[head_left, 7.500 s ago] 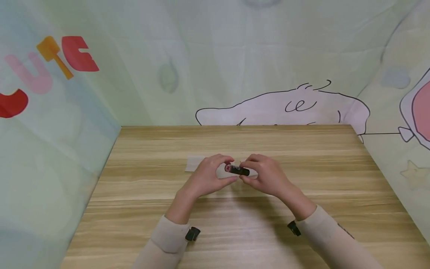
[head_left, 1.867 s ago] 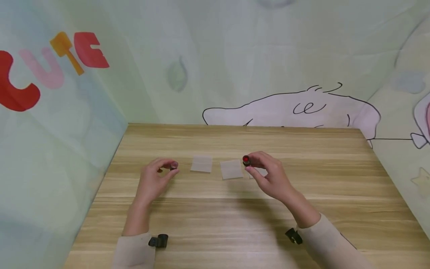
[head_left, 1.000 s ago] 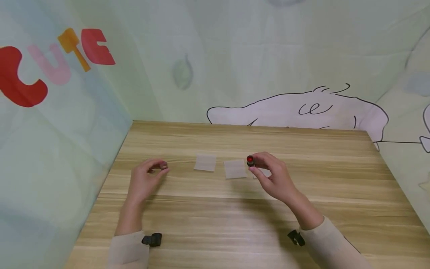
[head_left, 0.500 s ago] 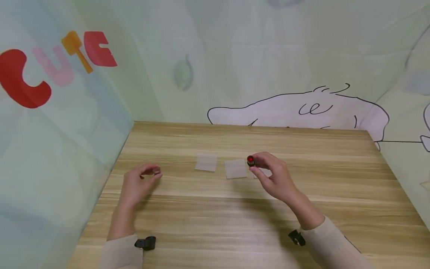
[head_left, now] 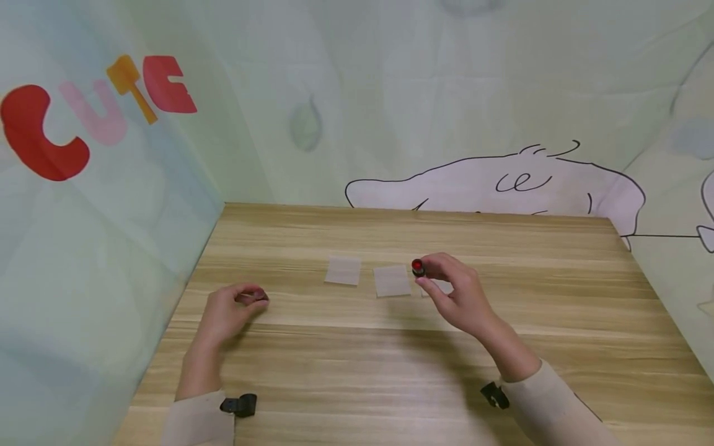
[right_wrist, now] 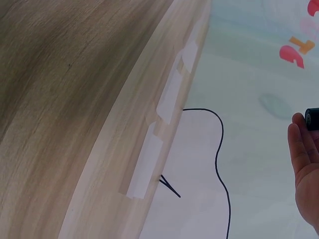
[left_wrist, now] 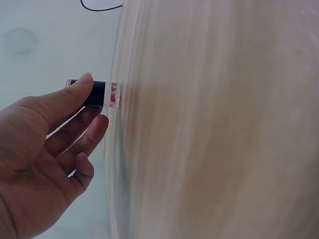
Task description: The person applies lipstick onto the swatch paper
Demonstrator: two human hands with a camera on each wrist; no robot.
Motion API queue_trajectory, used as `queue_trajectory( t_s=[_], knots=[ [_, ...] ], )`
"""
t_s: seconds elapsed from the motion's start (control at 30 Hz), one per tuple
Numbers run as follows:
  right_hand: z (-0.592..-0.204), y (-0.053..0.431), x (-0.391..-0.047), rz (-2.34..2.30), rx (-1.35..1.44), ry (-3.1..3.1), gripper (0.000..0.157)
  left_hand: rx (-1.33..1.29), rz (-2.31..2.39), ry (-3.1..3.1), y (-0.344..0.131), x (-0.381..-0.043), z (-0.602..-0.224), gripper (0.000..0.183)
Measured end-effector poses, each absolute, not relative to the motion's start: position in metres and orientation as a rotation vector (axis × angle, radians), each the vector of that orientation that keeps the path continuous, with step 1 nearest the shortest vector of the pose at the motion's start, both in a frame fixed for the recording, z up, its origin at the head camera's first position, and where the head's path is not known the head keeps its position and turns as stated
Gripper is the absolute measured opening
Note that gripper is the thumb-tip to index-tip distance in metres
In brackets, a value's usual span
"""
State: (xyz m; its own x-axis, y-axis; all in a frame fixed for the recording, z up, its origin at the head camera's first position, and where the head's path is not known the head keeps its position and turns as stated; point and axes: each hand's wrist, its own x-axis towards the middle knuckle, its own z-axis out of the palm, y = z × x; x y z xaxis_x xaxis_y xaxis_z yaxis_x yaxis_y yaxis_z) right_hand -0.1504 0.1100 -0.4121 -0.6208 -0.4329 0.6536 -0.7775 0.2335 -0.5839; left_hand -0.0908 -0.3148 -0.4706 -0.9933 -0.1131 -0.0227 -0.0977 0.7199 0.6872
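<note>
My left hand [head_left: 227, 313] pinches a small cap [left_wrist: 98, 93] between thumb and fingers, low over the table's left side. The cap is black with a clear band and a red pattern at one end. Whether it touches the tabletop cannot be told. My right hand [head_left: 463, 294] holds a short black stamp [head_left: 418, 267] with thumb and fingers, its round red face turned up toward the head view. Beneath and beside it lie a middle paper square [head_left: 392, 282] and a right paper square [head_left: 444, 287], the latter partly hidden by the hand. A left paper square [head_left: 343, 271] lies farther left.
The wood-grain table [head_left: 346, 365] ends at a printed cloth backdrop [head_left: 268, 124] behind and on the left. Dark wrist straps [head_left: 240, 406] sit by both sleeves.
Earlier both hands were together on the capped stamp. They have since parted: the left carried the cap to the left, then lowered it toward the table. The right hand stays nearly still lately.
</note>
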Motion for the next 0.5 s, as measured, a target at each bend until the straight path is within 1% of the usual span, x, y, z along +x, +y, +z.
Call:
queue_trajectory(
  t_s=[0.23,0.33,0.43,0.5],
  knots=[
    [-0.4117,0.1104,-0.1508,1.33,1.124,-2.146,0.038,0.157,-1.15,-2.888,-0.3155,-0.0908,-0.4705,0.033],
    [-0.4125,0.1109,-0.1512,1.33,1.119,-2.155,0.037,0.159,-1.149,-2.887,-0.3154,-0.0901,-0.4699,0.034],
    [-0.4129,0.1114,-0.1513,1.343,1.107,-2.182,0.033,0.179,-1.168,-2.898,-0.3156,-0.0889,-0.4693,0.04],
    [-0.4133,0.1118,-0.1514,1.351,1.101,-2.197,0.032,0.199,-1.189,-2.908,-0.3159,-0.0884,-0.4686,0.048]
  ],
)
